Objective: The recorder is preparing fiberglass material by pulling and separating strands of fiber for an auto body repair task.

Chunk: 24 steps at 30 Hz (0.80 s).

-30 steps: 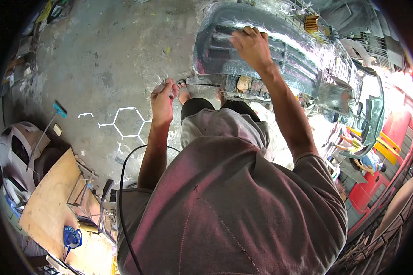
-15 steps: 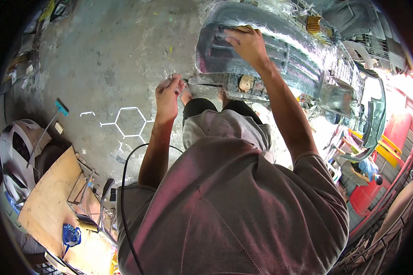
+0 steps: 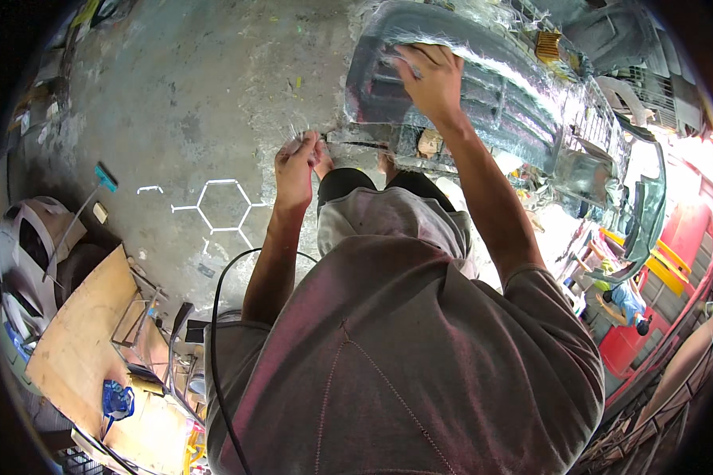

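My left hand [image 3: 295, 170] is raised over the concrete floor, its fingers pinched on a small tuft of pale, wispy fibre strands [image 3: 296, 131]. The strands stick out past the fingertips. To the right, my right hand [image 3: 437, 81] rests at the far edge of a dark, ribbed moulded panel [image 3: 459, 99], thumb and fingers apart. Loose white fibres [image 3: 428, 38] fray along the panel's edge beside those fingers. What lies under the fingertips is hidden.
White lines form a hexagon [image 3: 223, 206] on the floor at left. A blue-headed brush [image 3: 105, 179] leans near vehicle parts and a plywood sheet [image 3: 75, 324]. A black cable [image 3: 213, 340] crosses my left side. At far right, a person [image 3: 628, 305] is near red containers.
My right hand has shifted slightly at the panel's edge, and its fingers look more spread. My left hand stays nearly in place with the fibres. The distant person's posture has changed.
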### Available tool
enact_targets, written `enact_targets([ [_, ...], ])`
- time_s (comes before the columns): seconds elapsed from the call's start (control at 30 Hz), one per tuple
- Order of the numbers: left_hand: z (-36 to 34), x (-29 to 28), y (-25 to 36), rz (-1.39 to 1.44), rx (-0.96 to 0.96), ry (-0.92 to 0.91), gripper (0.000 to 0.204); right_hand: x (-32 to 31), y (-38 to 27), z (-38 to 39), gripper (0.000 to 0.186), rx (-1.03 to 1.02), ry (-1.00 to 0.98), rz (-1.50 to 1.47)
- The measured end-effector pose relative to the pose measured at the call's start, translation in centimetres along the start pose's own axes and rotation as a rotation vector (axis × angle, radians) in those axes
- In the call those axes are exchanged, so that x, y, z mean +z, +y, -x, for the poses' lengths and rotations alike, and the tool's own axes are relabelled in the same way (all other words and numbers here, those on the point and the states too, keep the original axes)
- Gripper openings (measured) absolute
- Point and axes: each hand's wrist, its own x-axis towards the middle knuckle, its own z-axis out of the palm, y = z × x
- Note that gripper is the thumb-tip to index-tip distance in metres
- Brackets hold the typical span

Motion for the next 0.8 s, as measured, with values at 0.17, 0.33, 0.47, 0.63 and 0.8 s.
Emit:
enact_targets([
  [0.17, 0.2, 0.6, 0.7, 0.041, 0.003, 0.057, 0.017, -1.8, -0.1, 0.0, 0.016, -0.048, 0.075, 0.070],
  [0.33, 0.0, 0.6, 0.5, -0.007, 0.021, 0.040, 0.019, 0.3, 1.7, -0.1, 0.013, -0.213, -0.133, 0.145],
  [0.47, 0.4, 1.5, 1.1, 0.101, 0.004, 0.010, 0.018, -1.0, 0.7, 0.3, 0.017, -0.159, -0.084, 0.156],
  [0.63, 2.5, 5.7, 3.6, 0.243, -0.080, -0.158, 0.016, -7.7, -5.7, 1.3, 0.024, 0.211, -0.007, -0.149],
  [0.8, 3.2, 10.2, 4.8, 0.246, -0.150, -0.260, 0.020, -10.5, -10.0, 2.2, 0.028, 0.728, -0.200, -0.812],
])
